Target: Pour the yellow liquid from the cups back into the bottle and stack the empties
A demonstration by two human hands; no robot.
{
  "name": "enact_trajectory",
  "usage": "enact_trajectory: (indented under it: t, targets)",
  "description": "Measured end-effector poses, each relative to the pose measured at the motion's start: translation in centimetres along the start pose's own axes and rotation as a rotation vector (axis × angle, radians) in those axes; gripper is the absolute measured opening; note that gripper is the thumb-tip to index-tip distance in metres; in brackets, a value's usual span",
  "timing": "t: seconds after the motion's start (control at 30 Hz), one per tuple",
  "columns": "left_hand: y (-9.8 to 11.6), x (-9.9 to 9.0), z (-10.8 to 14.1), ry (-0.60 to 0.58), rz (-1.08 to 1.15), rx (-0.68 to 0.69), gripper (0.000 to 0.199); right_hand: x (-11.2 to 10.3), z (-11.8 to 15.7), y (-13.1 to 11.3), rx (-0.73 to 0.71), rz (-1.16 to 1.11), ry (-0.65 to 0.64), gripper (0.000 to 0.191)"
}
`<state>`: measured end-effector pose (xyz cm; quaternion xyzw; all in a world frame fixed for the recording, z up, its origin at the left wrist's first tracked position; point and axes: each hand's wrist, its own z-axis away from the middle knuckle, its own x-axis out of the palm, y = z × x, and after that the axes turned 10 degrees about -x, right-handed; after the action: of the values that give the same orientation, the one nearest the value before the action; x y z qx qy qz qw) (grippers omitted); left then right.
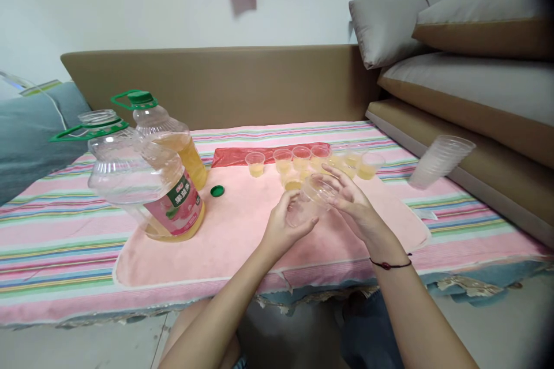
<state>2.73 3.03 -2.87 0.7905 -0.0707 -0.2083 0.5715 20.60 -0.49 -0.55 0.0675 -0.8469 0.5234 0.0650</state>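
Observation:
In front of me, my left hand (285,222) and my right hand (350,199) hold a clear plastic cup (305,209) tilted between them. The left fingers and thumb curl around its lower left side. The right fingers wrap the upper right end; whether a second cup is nested there I cannot tell. No liquid shows in it. Just behind the hands stand several small clear cups (283,161) with pale yellow juice, partly hidden by my right hand. One juice cup (256,165) stands a little apart to the left.
On the left stand an uncapped juice bottle (125,176), low in juice, and a fuller capped bottle (193,155). A green cap (217,191) lies on the pink mat (173,265). Red plastic wrapping (234,156) lies behind the cups. At right, stacked cups (441,162) lean beside cushions (467,86).

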Motion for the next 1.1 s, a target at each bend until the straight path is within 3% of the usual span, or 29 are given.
enact_trajectory:
  t: [0.17,0.33,0.47,0.8,1.1]
  targets:
    - [0.0,-0.4,-0.2,0.029,0.041,0.05,0.046,-0.6,0.0,-0.3,0.019,0.033,-0.034,0.065]
    - [-0.3,-0.9,-0.4,0.066,0.098,0.073,0.056,-2.0,0.2,-1.0,0.055,0.113,-0.08,0.074]
    - [-0.3,-1.2,-0.4,0.049,0.13,0.044,0.051,-2.6,0.4,-1.2,0.055,0.143,-0.104,0.08]
    - [-0.4,-1.5,-0.5,0.025,0.192,0.027,0.049,-3.3,0.4,-1.0,0.071,0.137,-0.021,0.08]
    - [-0.6,-2.8,-0.7,0.039,0.137,0.043,0.053,-3.9,0.3,-1.3,0.051,0.169,0.053,0.071]
